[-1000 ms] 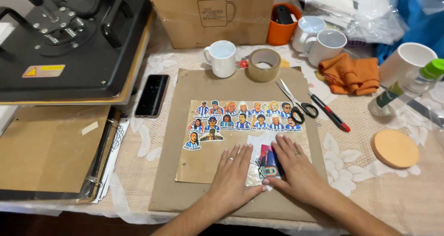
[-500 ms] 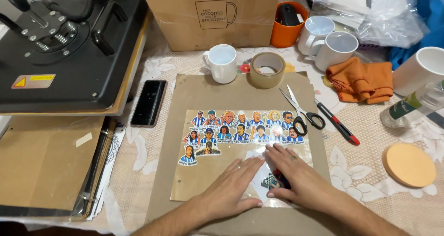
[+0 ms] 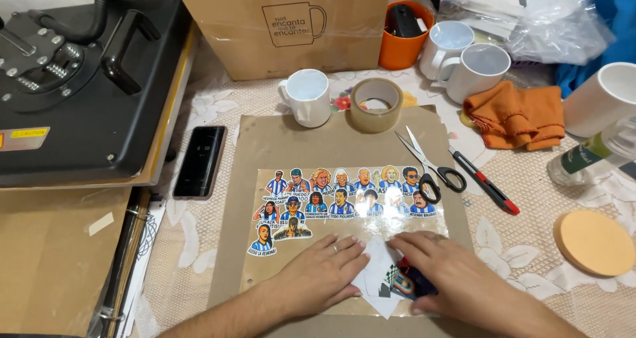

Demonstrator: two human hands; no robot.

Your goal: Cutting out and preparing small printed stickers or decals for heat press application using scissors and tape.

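A clear plastic sheet (image 3: 344,202) with several cartoon figure stickers in blue and white lies on a brown cardboard mat (image 3: 311,146). My left hand (image 3: 324,268) rests flat on the sheet's near edge, fingers spread a little. My right hand (image 3: 444,272) presses flat beside it, partly covering a white paper piece with a dark printed sticker (image 3: 387,282). Both hands touch that paper. Neither hand grips anything.
Scissors (image 3: 427,166) and a red-and-black cutter (image 3: 483,179) lie right of the sheet. A tape roll (image 3: 375,104), white mugs (image 3: 308,96), an orange cloth (image 3: 520,116), a round cork coaster (image 3: 594,242), a phone (image 3: 200,160) and a black heat press (image 3: 79,80) surround the mat.
The view has tilted and moved closer. Both hands stay pressed on the sheet's near edge, with the right hand slid slightly over the printed paper piece.
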